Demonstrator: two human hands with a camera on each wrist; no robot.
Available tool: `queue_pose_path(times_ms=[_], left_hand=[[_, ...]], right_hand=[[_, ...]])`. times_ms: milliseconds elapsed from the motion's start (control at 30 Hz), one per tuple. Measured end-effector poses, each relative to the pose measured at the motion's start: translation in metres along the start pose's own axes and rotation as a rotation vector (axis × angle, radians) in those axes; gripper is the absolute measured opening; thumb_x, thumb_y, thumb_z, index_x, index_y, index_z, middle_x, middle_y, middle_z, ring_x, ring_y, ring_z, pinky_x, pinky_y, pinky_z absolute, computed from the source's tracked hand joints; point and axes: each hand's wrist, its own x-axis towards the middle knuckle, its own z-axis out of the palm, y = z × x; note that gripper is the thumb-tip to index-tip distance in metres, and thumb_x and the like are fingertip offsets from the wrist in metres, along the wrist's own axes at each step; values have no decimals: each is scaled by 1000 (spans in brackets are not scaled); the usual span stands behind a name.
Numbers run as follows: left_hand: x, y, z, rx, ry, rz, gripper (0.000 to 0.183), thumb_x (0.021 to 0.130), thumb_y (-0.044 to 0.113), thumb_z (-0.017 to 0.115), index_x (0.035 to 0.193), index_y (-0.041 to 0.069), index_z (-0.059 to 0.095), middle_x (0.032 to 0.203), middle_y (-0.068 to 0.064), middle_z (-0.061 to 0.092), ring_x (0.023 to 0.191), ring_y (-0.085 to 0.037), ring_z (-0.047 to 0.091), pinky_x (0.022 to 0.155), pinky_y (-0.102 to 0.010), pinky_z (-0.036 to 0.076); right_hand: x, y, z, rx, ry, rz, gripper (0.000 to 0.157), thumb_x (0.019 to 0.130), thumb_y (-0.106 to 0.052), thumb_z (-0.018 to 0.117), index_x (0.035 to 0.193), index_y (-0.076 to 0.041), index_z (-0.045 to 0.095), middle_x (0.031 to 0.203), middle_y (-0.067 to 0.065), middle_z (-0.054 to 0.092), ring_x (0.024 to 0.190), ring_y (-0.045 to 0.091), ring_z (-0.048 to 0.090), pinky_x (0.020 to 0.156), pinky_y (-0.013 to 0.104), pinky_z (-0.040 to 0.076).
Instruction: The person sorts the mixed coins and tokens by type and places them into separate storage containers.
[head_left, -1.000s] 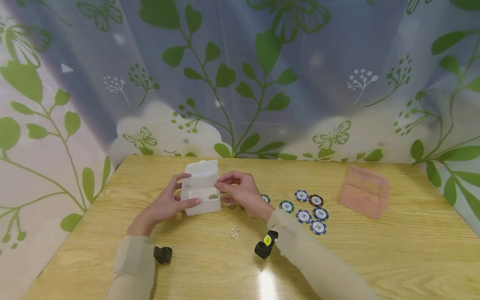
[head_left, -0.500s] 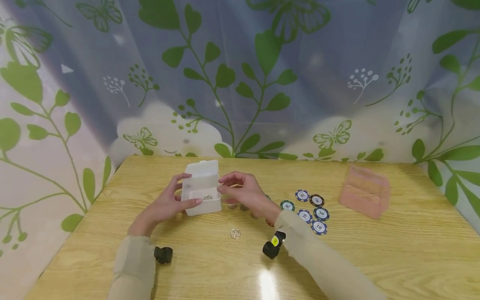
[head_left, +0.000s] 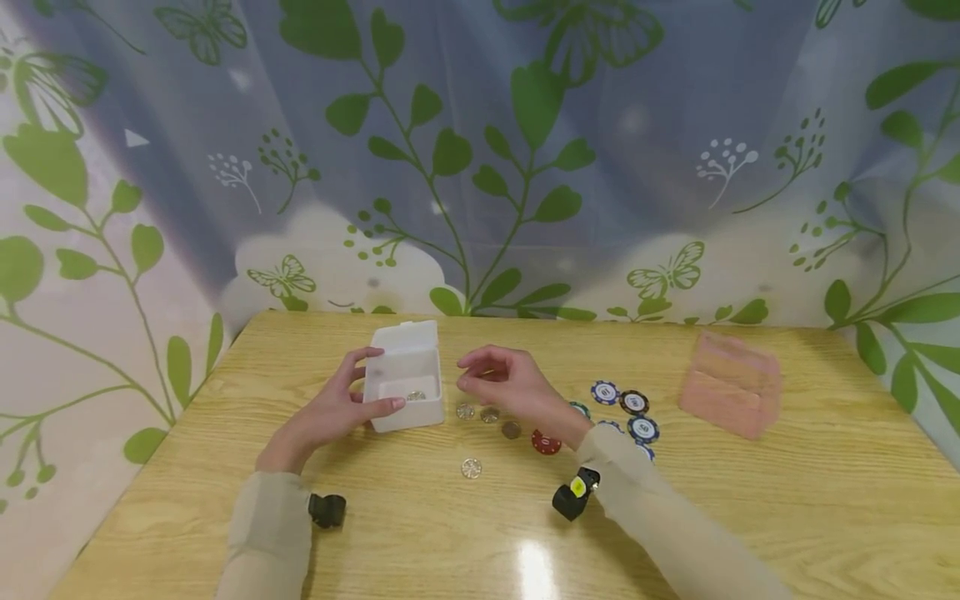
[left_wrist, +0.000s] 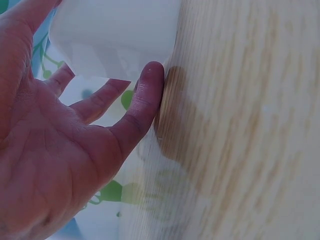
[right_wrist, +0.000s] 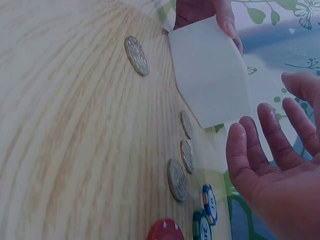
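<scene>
White box is gripped in the left hand, thumb over its near wall. The right hand is just beside it, fingers loose, nothing in them. Coins lie flat on the tabletop under and nearer than that hand; I'd pinch one by its rim, box held steady. Can't count what's inside the box, and the right sleeve partly covers some chips.

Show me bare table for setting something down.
Free: between left sleeve and right sleeve, nearer than the lone coin; also between right sleeve and pink item. Crowded: from white box to chips, where coins and right hand are.
</scene>
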Motion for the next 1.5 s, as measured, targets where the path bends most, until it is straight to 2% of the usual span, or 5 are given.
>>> queue_pose_path(times_ms=[467,900,1100,1367,1500], left_hand=[[-1,-1,0,-5,-6,4,90,92,33,78,157,25,17,163,-23,24,117,-37,62,76,-34,54],[-2,-2,0,1,-8,7,90,92,33,78,158,24,16,163,-23,23,119,-37,62,76,-34,54],[-3,-1,-2,4,-8,13,90,93,34,77,158,25,16,164,-23,23,120,-38,61,78,-34,54],[-3,1,-1,12,-3,14,90,93,34,77,158,25,16,164,-23,22,120,-39,60,78,-34,54],[-3,2,0,0,-9,13,89,93,34,77,158,25,17,164,-23,23,120,-39,60,78,-34,54]], right_hand=[[-16,7,-27,-150,-31,-36,35,95,-20,73,127,-8,65,111,6,72,102,19,67,89,31,54],[-28,13,-41,-279,-143,-58,40,93,-24,77,129,-9,65,115,10,71,106,19,66,93,37,55],[-29,16,-44,-319,-180,-47,37,93,-21,77,127,-9,66,113,7,72,103,16,66,92,35,56],[-29,18,-41,-441,-206,-36,41,91,-19,79,129,-14,65,113,2,73,112,20,66,100,46,53],[-28,21,-41,-528,-213,-32,41,89,-18,80,127,-18,65,108,-4,72,105,16,65,99,42,52]])
